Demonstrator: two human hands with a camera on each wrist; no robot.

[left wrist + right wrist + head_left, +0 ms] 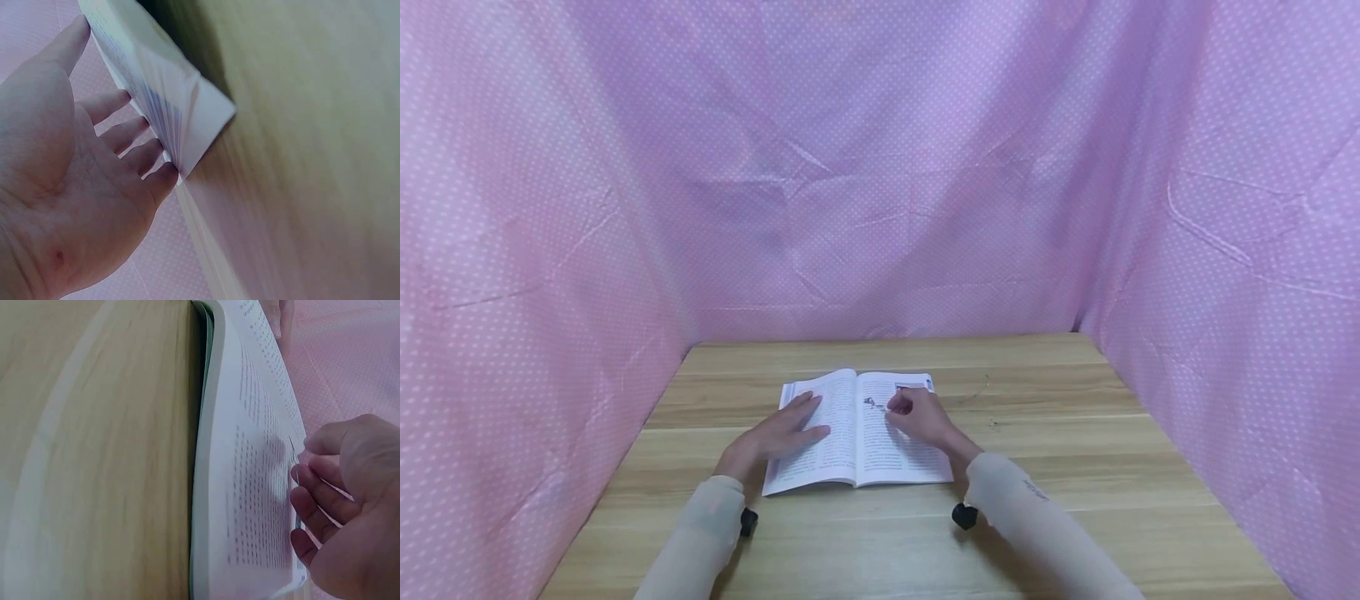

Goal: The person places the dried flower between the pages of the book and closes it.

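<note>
An open book (835,442) with printed text lies on the wooden table. My left hand (786,429) rests on its left page, fingers spread. In the left wrist view, the fingertips of the left hand (81,156) meet the page near the fanned page edges (165,119). Over the right page, my right hand (917,417) pinches a small thin piece with a dark, ornate end (870,402) between thumb and forefinger. That end points toward the book's middle fold. From the right wrist, the right hand (350,500) shows its other fingers curled beside the page.
The wooden table (1045,483) extends around the book on all sides. Pink dotted cloth (880,208) hangs behind it and along both sides. A few small dark marks (993,423) show on the tabletop to the right of the book.
</note>
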